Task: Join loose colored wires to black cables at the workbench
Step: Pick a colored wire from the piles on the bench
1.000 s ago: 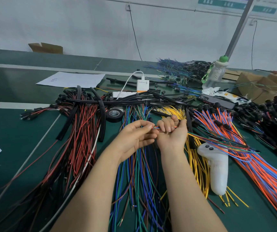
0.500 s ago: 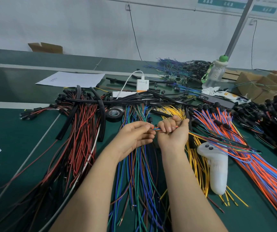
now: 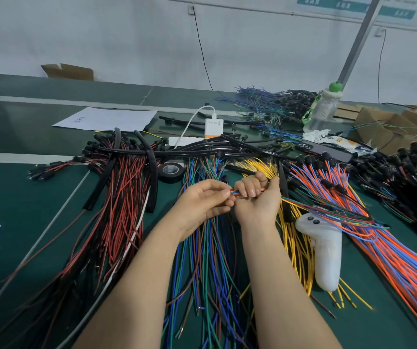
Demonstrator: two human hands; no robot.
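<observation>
My right hand (image 3: 257,197) grips a small bunch of colored wires (image 3: 328,212) that trails off to the right over the bench. My left hand (image 3: 206,200) pinches the ends of that bunch (image 3: 234,192) between thumb and fingertips, right beside the right fist. Both hands hover above a pile of blue, green and brown wires (image 3: 207,260). Yellow wires (image 3: 295,245) lie just right of my right wrist. Black cables (image 3: 202,151) run across the bench behind my hands. The wire tips inside my fingers are hidden.
Red and black wires (image 3: 117,210) spread at left; orange and blue wires (image 3: 391,253) at right. A white controller (image 3: 327,253) lies on the yellow wires. A tape roll (image 3: 171,170), a white charger (image 3: 213,127), a phone (image 3: 320,148), a bottle (image 3: 324,107) and a paper sheet (image 3: 106,119) sit further back.
Both hands stay together in the same place; the left fingertips have shifted slightly on the wire ends. Nothing else has moved.
</observation>
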